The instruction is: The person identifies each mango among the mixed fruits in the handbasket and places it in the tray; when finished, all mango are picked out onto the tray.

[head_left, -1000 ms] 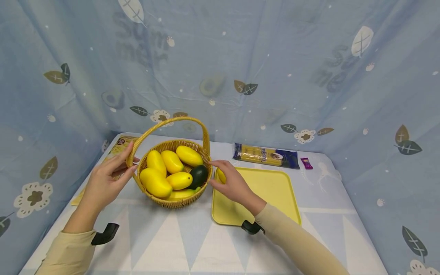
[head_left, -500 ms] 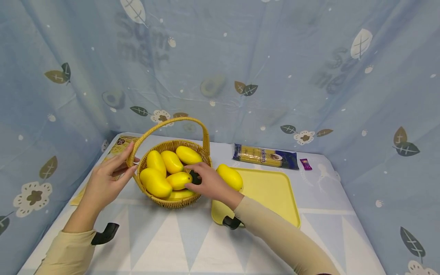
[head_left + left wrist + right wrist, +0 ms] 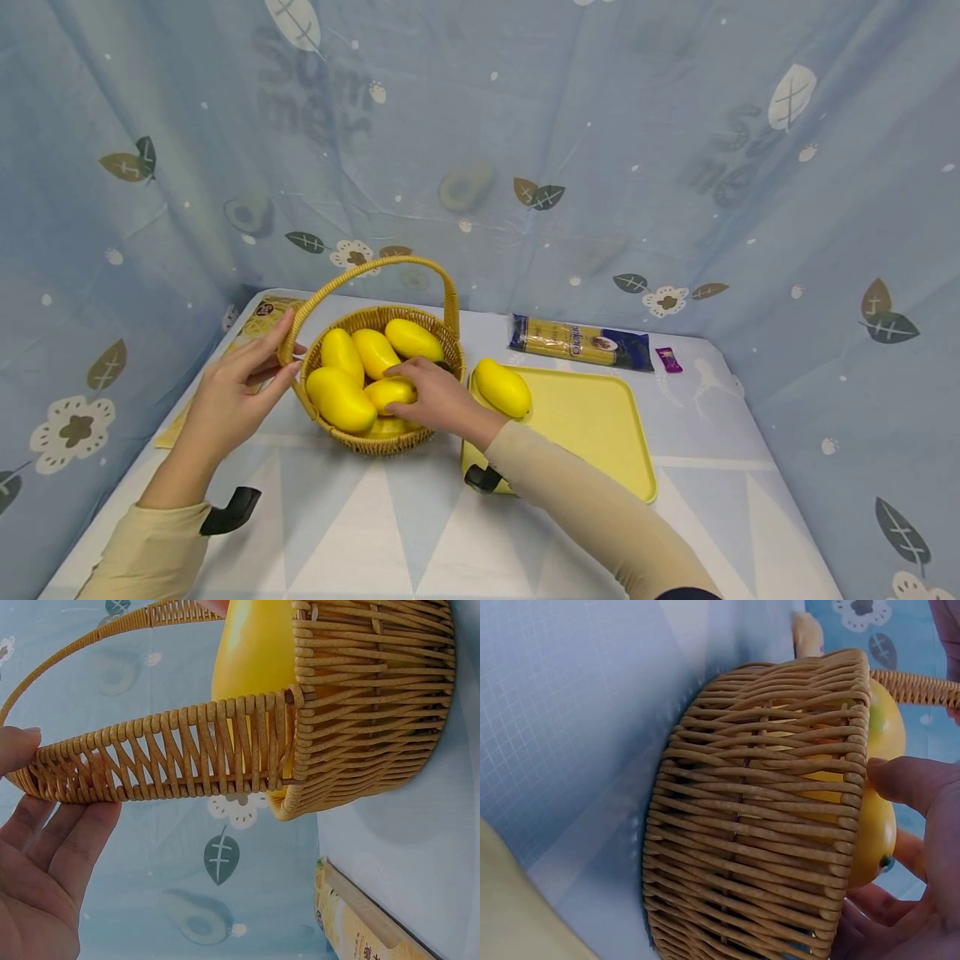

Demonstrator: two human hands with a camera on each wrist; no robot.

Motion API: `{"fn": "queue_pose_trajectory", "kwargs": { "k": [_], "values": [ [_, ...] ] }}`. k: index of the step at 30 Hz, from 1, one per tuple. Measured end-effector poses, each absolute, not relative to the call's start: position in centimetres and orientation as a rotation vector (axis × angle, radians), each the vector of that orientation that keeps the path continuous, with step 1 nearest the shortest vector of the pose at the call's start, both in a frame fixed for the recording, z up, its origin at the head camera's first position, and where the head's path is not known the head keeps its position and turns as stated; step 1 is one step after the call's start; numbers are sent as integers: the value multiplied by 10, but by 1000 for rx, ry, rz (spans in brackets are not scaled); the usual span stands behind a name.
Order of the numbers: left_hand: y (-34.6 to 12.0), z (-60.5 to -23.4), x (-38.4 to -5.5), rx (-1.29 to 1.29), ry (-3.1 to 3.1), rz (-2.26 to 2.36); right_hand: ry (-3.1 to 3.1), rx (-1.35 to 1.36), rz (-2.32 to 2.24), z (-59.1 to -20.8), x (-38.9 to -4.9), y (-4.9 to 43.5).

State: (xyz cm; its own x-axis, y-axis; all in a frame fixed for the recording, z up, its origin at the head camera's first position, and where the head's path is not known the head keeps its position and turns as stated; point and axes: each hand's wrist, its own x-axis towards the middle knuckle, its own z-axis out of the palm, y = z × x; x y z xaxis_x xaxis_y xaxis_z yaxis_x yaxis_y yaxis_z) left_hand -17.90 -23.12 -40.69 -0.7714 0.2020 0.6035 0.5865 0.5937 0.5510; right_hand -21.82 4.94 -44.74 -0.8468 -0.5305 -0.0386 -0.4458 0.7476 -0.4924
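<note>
Basket [image 3: 381,445]: woven, stood on your worktop [image 3: 480,542], its arched handle [image 3: 452,307] upright.
Left grip [image 3: 231,400]: your thumb and fingers pinched the handle's left side.
Right grip [image 3: 441,402]: your thumb and fingers were closed around a small mango [image 3: 387,395], which lay inside the basket.
Neighbouring mangoes [image 3: 342,402]: yellow, lay around it.
Tray [image 3: 588,433]: yellow, sat right of the basket, a lone mango [image 3: 502,388] at its far left corner.
Pasta packet [image 3: 581,342]: lay behind the tray, left of a purple sweet [image 3: 668,360].

Triangle-patterned table [image 3: 360,525] | wicker basket [image 3: 378,443] | yellow tray [image 3: 588,425] | pasta pack [image 3: 581,342] | purple sachet [image 3: 669,360] | yellow packet [image 3: 255,323]
</note>
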Motion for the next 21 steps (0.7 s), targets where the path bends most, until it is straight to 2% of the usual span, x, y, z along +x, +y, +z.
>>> {"fn": "queue_pose_trajectory", "kwargs": {
  "k": [21],
  "values": [
    [-230,-406,-179,-627,-2333,-1041,2744,-886,-701,-444,-212,64]
  ]
}}
